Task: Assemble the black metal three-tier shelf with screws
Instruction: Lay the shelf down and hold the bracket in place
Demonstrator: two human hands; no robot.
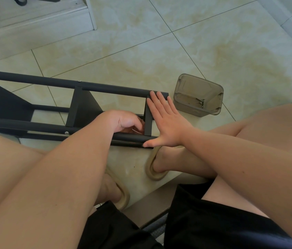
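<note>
Fingers (156, 101) of the right hand (166, 126) lie straight and spread, pressing the end panel (148, 125) of the black shelf (105, 88), which lies sideways on the floor (159, 51). The left hand (125, 121) curls its fingers inside the frame; whether they hold anything cannot be told. Screws (201, 103) sit in a nearby box (195, 87).

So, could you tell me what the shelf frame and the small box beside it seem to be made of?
Shelf frame: likely metal, matte black coating, judging by round tubes and thin flat panels. Box: probably plastic, smoky translucent brown; screws show inside.
</note>
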